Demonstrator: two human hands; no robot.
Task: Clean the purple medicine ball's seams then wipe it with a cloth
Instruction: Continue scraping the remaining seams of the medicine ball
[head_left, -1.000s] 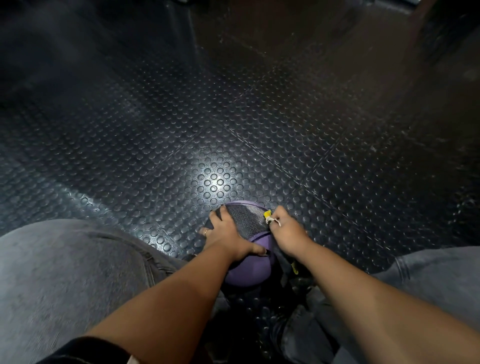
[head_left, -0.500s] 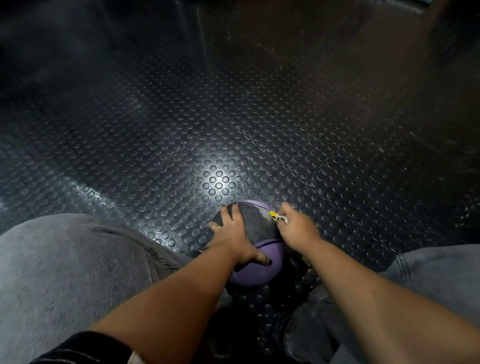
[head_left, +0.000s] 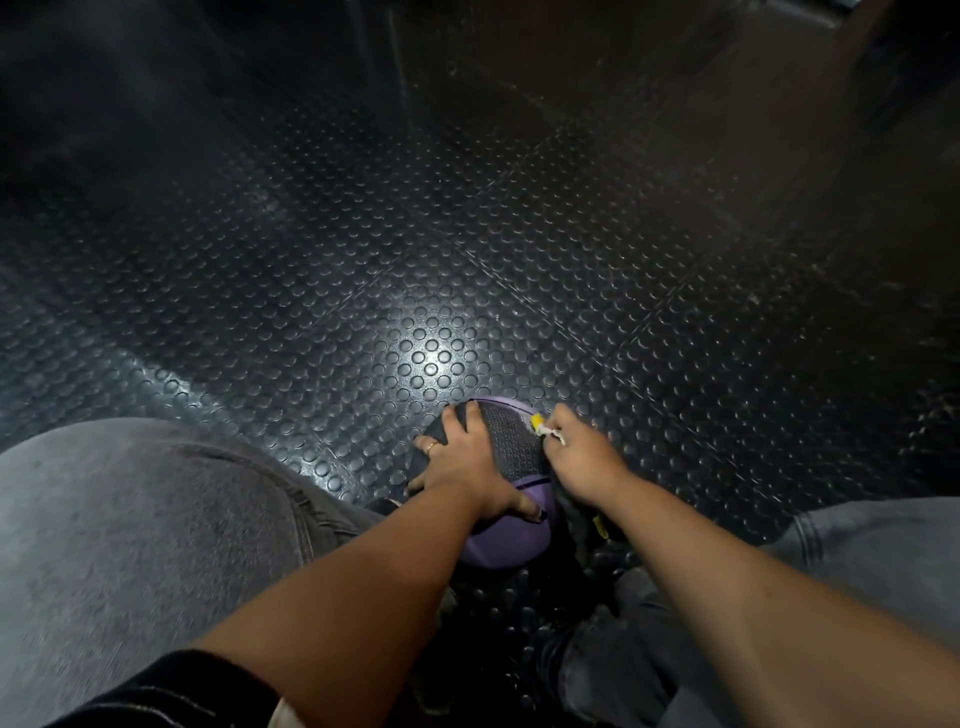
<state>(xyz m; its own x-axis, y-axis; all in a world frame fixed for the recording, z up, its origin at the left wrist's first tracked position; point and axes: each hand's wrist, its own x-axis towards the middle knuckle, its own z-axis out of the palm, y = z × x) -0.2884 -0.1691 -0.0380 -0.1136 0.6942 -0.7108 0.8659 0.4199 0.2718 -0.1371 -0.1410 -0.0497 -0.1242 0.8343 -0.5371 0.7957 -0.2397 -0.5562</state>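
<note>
On the studded floor (head_left: 363, 260), at 6 o'clock in view: left hand (head_left: 462, 462) lies splayed over the 10 o'clock side of the purple medicine ball (head_left: 511, 540), fingers wide, steadying it. Right hand (head_left: 582, 462) pinches a small yellow-and-white tool (head_left: 543, 426) at the ball's 2 o'clock edge. Judged step: seam cleaning; cloth wipe not yet begun. Next move calls for tracing the groove, ball held firm.

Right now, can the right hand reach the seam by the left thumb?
Probably yes: the right hand, pinching a tool, is beside the ball, and the seam lies bare between it and the left hand.
</note>
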